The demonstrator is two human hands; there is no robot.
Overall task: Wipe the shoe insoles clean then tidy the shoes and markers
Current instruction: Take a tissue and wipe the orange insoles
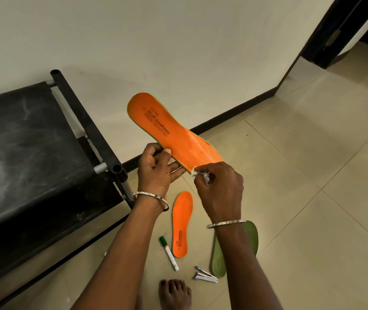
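Observation:
My left hand (156, 168) grips an orange insole (169, 128) by its lower edge and holds it up above the floor, printed side facing me. My right hand (221, 189) pinches a small white wipe (197, 175) against the insole's near end. On the tiled floor below lie a second orange insole (181, 224), a green insole (251, 237) partly hidden behind my right forearm, and a green-capped white marker (169, 252).
A black fabric shelf rack (33, 148) stands to the left against the wall. A small stapler (206, 277) and a pen (200, 270) lie on the floor close to my bare foot (175, 294). A dark door frame (335, 34) is at the upper right.

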